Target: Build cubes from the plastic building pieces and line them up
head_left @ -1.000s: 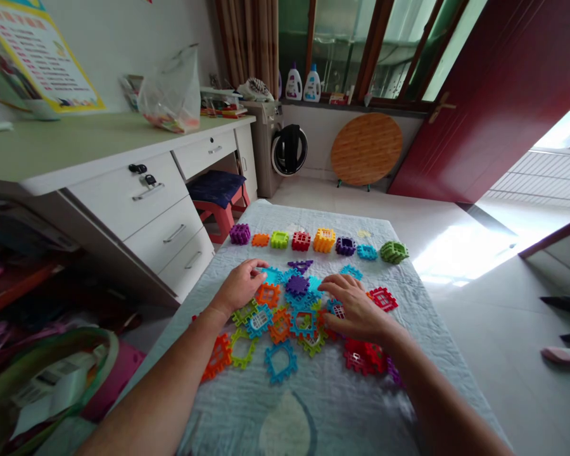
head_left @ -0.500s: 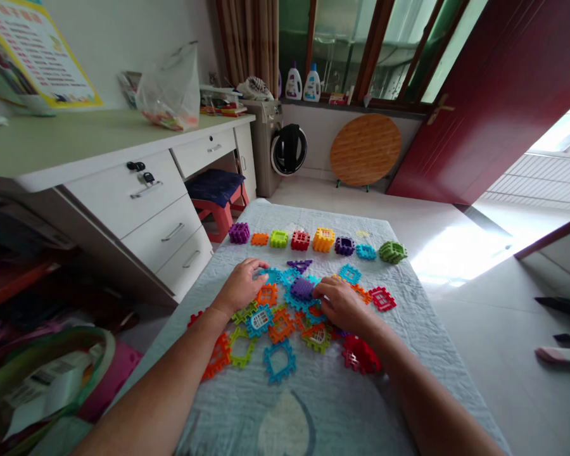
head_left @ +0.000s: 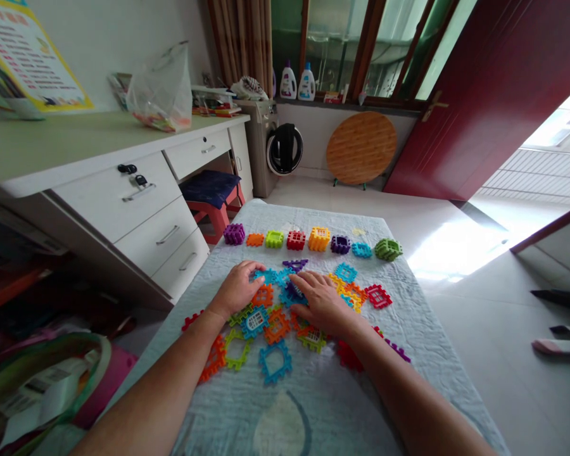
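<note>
Interlocking plastic building tiles lie in a loose heap on the cloth-covered table (head_left: 361, 405). My left hand (head_left: 237, 290) rests at the heap's left side, thumb and fingers apart beside a blue tile (head_left: 267, 277) and an orange window tile (head_left: 263, 296). Over the middle of the heap, my right hand (head_left: 320, 301) stretches its fingers across a dark purple tile (head_left: 293, 289), which it partly hides, and the blue tiles around it. A purple triangle (head_left: 295, 265) lies just beyond. Closer to me are a blue frame tile (head_left: 275, 361) and a green frame tile (head_left: 237, 349).
Along the far side runs a row of sorted stacks, among them purple (head_left: 234, 234), red (head_left: 296, 240), yellow (head_left: 320, 239) and green (head_left: 388, 249). A white desk (head_left: 137, 221) and a red stool (head_left: 213, 196) stand left. A pink basket (head_left: 88, 405) sits at lower left.
My right hand has moved slightly left and its fingers have spread over the purple tile, now mostly covered. My left hand stays nearly in place. The view has shifted a little.
</note>
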`<state>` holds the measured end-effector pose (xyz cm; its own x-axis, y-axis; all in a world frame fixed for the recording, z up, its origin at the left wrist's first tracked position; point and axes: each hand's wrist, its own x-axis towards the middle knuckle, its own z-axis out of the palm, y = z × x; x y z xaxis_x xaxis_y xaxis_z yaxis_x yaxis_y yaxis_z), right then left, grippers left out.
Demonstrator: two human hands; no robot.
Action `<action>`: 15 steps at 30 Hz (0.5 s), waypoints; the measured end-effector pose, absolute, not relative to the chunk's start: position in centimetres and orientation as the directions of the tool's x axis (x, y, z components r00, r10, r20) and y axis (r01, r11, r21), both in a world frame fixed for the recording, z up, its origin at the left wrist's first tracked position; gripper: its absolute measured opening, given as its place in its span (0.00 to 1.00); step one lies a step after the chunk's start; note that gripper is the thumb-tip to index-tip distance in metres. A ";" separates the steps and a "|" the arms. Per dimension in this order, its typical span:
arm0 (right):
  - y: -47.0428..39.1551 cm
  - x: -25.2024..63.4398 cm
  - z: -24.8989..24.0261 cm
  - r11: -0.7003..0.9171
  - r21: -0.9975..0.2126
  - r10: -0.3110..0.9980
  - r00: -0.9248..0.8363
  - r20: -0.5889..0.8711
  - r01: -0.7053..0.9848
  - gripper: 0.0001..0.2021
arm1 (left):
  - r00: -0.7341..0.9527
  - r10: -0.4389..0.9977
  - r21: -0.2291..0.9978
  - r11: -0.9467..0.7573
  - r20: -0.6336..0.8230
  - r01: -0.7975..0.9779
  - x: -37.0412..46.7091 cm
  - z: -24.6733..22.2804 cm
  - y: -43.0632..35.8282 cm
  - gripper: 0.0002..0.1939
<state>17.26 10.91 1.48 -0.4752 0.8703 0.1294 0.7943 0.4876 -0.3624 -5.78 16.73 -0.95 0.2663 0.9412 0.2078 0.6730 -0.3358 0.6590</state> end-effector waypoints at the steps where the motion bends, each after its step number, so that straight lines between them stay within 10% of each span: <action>1: 11.0 17.1 1.4 0.486 -0.361 0.870 -0.477 0.121 0.796 0.26 | 0.265 0.942 0.661 -0.333 0.204 0.673 -5.8 -0.9 16.7 0.12; 10: 10.6 21.1 2.4 0.423 -0.414 0.906 -0.394 0.158 0.806 0.11 | 0.268 0.941 0.667 -0.335 0.205 0.666 -5.7 -0.6 16.5 0.12; 15: 10.7 20.0 2.0 0.472 -0.395 0.881 -0.419 0.218 0.788 0.28 | 0.271 0.940 0.660 -0.339 0.208 0.671 -5.7 -0.7 16.6 0.13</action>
<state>20.04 10.65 1.96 -0.4192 0.8814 0.2177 0.7881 0.4723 -0.3948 -5.70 16.57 -0.72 0.2709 0.9399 0.2077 0.6706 -0.3391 0.6598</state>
